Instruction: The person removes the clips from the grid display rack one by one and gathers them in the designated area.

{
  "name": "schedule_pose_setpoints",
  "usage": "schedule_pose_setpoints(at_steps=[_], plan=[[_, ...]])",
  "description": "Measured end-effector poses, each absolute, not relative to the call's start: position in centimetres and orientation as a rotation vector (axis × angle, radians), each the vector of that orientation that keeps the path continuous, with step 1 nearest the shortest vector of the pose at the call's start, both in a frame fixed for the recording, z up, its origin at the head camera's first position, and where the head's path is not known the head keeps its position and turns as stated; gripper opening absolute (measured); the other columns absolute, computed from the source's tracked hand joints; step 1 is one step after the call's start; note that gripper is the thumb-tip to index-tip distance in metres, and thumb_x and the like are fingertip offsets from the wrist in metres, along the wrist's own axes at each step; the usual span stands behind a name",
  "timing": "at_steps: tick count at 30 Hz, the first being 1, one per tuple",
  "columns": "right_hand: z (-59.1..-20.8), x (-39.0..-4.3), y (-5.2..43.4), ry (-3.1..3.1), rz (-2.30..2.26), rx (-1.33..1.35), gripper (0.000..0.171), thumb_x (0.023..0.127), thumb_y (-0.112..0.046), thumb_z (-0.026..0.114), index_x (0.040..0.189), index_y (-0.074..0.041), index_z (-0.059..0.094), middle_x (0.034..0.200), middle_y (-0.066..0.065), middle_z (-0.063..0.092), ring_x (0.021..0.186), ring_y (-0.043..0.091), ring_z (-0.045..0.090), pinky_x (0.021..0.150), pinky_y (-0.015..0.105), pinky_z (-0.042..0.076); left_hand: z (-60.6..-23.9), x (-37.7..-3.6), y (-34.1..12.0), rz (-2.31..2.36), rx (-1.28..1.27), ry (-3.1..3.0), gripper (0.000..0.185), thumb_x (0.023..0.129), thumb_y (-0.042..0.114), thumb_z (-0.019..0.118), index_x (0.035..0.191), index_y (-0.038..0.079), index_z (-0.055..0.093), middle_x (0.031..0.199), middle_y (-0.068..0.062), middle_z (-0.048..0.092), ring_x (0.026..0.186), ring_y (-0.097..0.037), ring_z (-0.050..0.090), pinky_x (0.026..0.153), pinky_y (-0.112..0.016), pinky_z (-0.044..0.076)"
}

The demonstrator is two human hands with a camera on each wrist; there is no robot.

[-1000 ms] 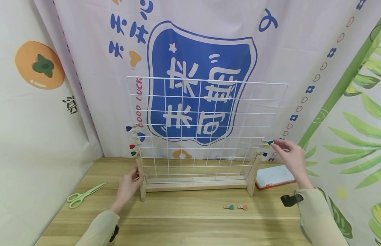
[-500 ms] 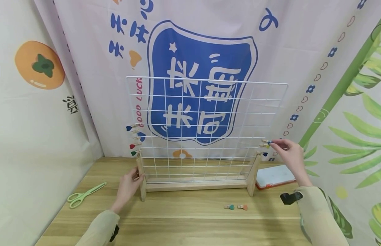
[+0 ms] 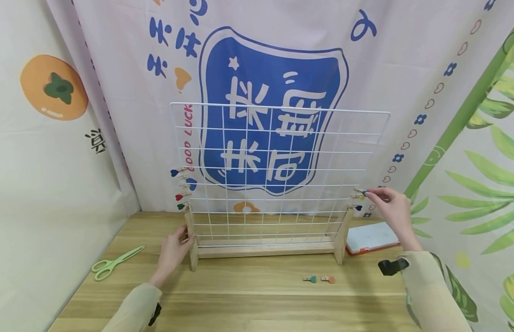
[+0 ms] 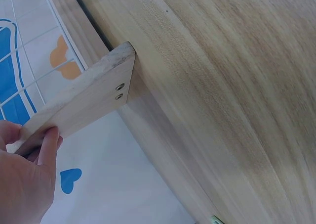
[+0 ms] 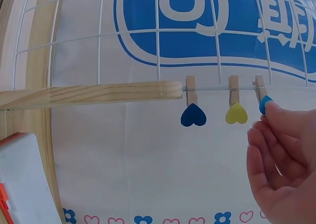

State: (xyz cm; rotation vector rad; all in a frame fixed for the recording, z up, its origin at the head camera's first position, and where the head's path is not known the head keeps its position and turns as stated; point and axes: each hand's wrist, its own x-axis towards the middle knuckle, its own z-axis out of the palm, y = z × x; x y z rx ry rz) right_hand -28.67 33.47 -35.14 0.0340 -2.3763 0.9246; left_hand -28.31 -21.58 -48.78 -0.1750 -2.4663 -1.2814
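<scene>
grip of the right hand [image 3: 391,207] is closed in a pinch on the light-blue heart clip [image 5: 263,101], which sits on the right edge wire of the white wire grid [image 3: 277,170], just beside a yellow heart clip [image 5: 236,110] and a dark-blue heart clip [image 5: 193,112]. the wooden upright [image 4: 79,103] at the left is held by the left hand [image 3: 174,251]. the clip is best seated fully on the wire while the frame is steadied. two spare clips [image 3: 319,279] lie near on the desk [image 3: 248,299]
</scene>
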Motion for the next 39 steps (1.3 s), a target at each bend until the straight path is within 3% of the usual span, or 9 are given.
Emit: schedule_pose_setpoints(at_steps=[9, 16, 27, 39], plan=[[-35.4, -27.8, 34.1, -2.285, 0.909, 0.024, 0.027, 0.088, -0.029, 0.065, 0.1, -0.005, 0.069, 0.095, 0.013, 0.07, 0.07, -0.018, 0.05, 0.059, 0.002, 0.043, -48.9, -28.4, -21.5, -1.278, -0.176, -2.45, 0.036, 0.09, 0.006, 0.06, 0.121, -0.011, 0.054, 0.115, -0.032, 0.061, 0.103, -0.041, 0.064, 0.082, -0.04, 0.058], [-36.9, -25.7, 33.9, -2.341, 0.882, 0.075, 0.026, 0.088, -0.026, 0.065, 0.103, -0.006, 0.069, 0.101, 0.018, 0.07, 0.073, -0.023, 0.049, 0.064, -0.001, 0.044, -49.0, -28.4, -21.5, -1.271, -0.179, -2.44, 0.035, 0.089, 0.006, 0.06, 0.12, -0.01, 0.055, 0.114, -0.032, 0.062, 0.102, -0.041, 0.064, 0.082, -0.04, 0.058], [-43.2, -22.9, 33.0, -2.433, 0.942, 0.152, 0.015, 0.084, -0.015, 0.07, 0.096, -0.006, 0.07, 0.091, 0.014, 0.072, 0.072, -0.014, 0.054, 0.061, 0.005, 0.05, -48.8, -28.3, -21.4, -1.275, -0.174, -2.453, 0.036, 0.09, 0.005, 0.059, 0.121, -0.011, 0.054, 0.115, -0.033, 0.06, 0.103, -0.042, 0.063, 0.082, -0.04, 0.058], [-50.4, -21.4, 33.2, -2.662, 1.041, 0.012, 0.013, 0.082, -0.019, 0.072, 0.09, -0.009, 0.072, 0.083, 0.007, 0.073, 0.066, -0.008, 0.057, 0.059, 0.014, 0.052, -48.9, -28.4, -21.4, -1.273, -0.167, -2.444, 0.035, 0.089, 0.005, 0.06, 0.12, -0.01, 0.055, 0.114, -0.032, 0.061, 0.103, -0.041, 0.064, 0.082, -0.04, 0.058]])
